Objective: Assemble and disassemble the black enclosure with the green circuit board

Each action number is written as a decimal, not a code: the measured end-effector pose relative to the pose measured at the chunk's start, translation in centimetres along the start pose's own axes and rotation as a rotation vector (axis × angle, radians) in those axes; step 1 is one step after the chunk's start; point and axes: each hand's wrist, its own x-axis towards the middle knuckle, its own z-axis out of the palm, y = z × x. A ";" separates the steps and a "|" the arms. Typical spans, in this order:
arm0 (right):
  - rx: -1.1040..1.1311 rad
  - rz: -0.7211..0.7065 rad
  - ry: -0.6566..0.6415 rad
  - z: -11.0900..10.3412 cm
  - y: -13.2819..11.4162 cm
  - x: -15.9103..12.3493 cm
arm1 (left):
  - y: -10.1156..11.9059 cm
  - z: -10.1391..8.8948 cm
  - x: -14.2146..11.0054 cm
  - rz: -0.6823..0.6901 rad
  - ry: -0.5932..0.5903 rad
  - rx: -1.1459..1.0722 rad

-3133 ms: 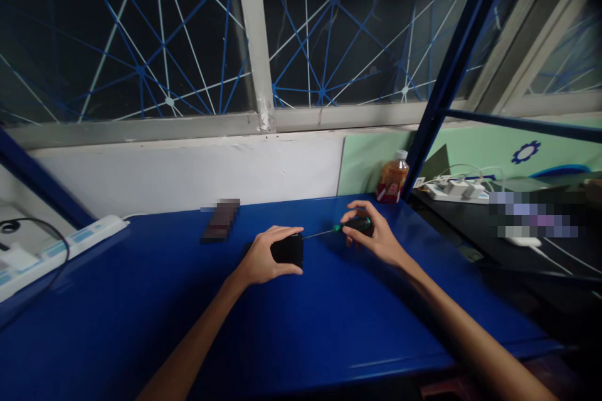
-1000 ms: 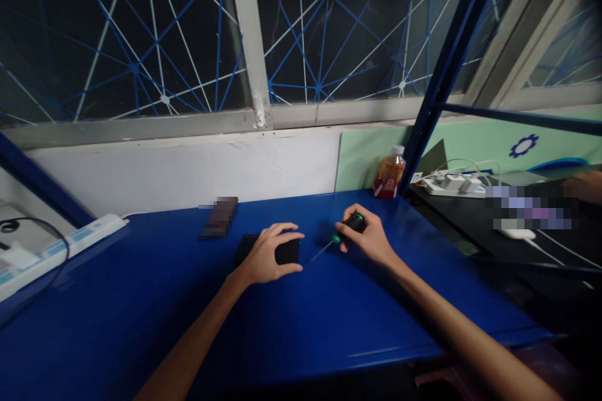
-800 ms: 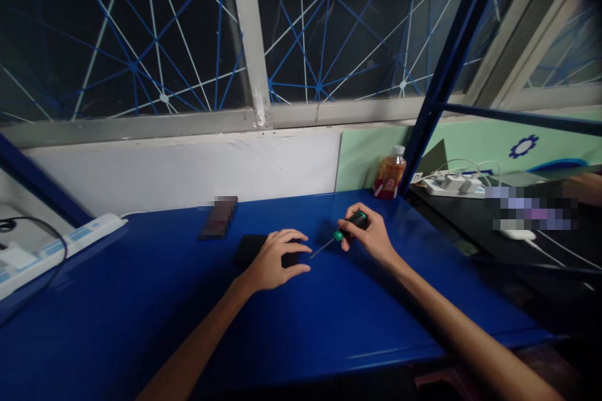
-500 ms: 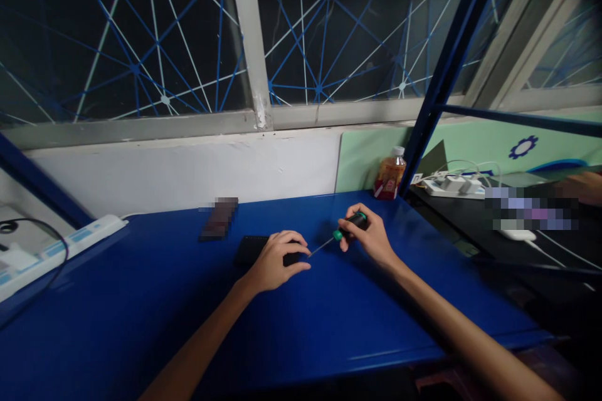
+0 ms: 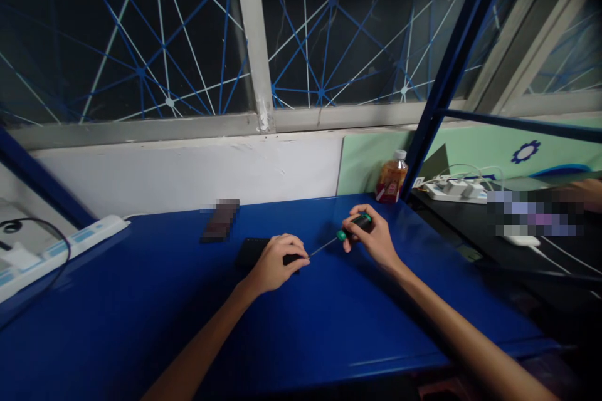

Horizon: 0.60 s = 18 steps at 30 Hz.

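Note:
My right hand is closed around the black and green handle of a screwdriver. Its thin shaft slants down to the left. At the shaft's tip, the thumb and fingertips of my left hand are pinched together. Whatever lies between those fingertips is too small to make out. Under the left hand, a flat black box lies on the blue table. A row of small marks runs along its far edge, and the hand hides much of its right part.
Behind the box lies a dark flat object, partly blurred out. A drink bottle stands at the back right corner. White power strips lie at the left and on the black table at right, near another person's hand.
My left hand has gone from spanning the black box's right end to a pinch at the screwdriver's tip. The screwdriver has tilted down from nearly level, its tip now beyond the box.

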 end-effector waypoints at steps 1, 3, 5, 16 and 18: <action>-0.003 -0.003 0.001 0.0 -0.1 0.0 | 0.0 0.0 0.0 -0.002 0.006 0.001; -0.007 -0.018 0.004 0.0 -0.2 0.0 | 0.0 0.1 -0.1 -0.003 0.018 0.008; -0.007 -0.039 0.010 0.1 -0.4 -0.1 | -0.1 0.2 -0.1 -0.001 0.032 0.020; -0.021 -0.056 -0.042 0.5 -0.1 -0.5 | -0.4 0.5 -0.2 -0.016 0.051 0.046; -0.023 -0.062 -0.050 0.5 0.0 -0.5 | -0.5 0.5 -0.2 -0.014 0.050 0.055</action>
